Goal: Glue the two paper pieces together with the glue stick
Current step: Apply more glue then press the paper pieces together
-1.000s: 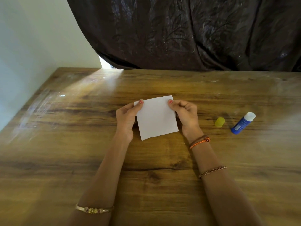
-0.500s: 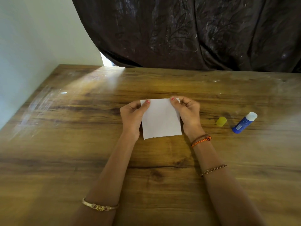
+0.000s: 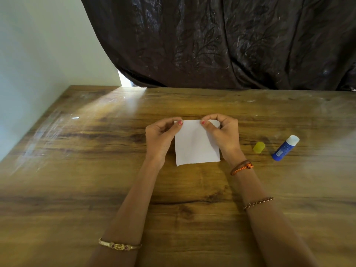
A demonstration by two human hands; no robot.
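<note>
A white square of paper [image 3: 194,145] lies in the middle of the wooden table [image 3: 77,170]; a second sheet edge peeks out at its top right corner, so the two pieces are stacked. My left hand [image 3: 160,139] pinches the top left corner. My right hand [image 3: 221,133] pinches the top right corner, thumb on the paper. To the right lies the blue glue stick [image 3: 285,148], uncapped, its white tip pointing away. Its yellow cap [image 3: 259,147] rests between the stick and my right wrist.
A dark patterned curtain [image 3: 221,41] hangs behind the table's far edge. A pale wall [image 3: 38,54] runs along the left side. Sunlight glares on the table's left part.
The paper has turned from tilted to square with the table edge, and both hands have closed in on its top corners. The glue stick and cap have not moved.
</note>
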